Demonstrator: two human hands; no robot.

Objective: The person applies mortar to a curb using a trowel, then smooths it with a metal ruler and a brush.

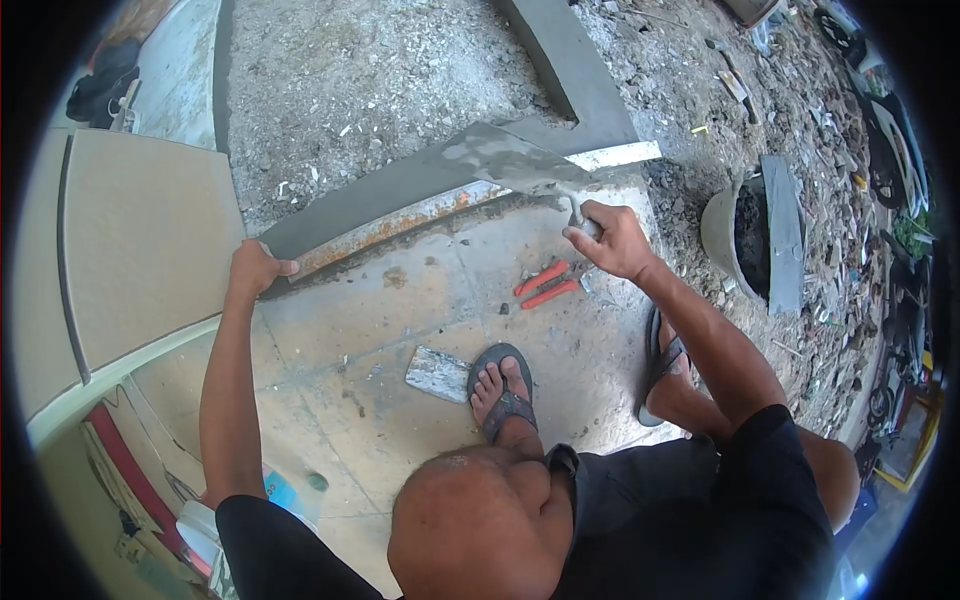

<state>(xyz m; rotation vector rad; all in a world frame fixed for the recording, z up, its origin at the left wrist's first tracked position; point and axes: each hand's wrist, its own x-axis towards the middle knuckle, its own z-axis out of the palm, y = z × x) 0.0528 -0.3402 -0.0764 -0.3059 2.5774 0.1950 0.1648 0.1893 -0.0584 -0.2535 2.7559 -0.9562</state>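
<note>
My left hand (262,268) is closed on the left end of a long, rusty, whitish straightedge bar (400,222). The bar lies along the front edge of a low wall topped with smooth grey mortar (345,205). In my right hand (615,243) is the handle of a trowel (520,162), its mortar-smeared blade lying over the wall's top and across the bar. Just below that hand, a red-handled tool (546,287), probably pliers, rests on the tiled floor.
A mortar-stained bucket (722,235) with a grey board (783,235) across it stands at right on rubble. A worn wooden block (437,373) lies by my sandalled foot. Gravel (370,90) fills the area behind the wall. A large tan panel (150,240) stands at left.
</note>
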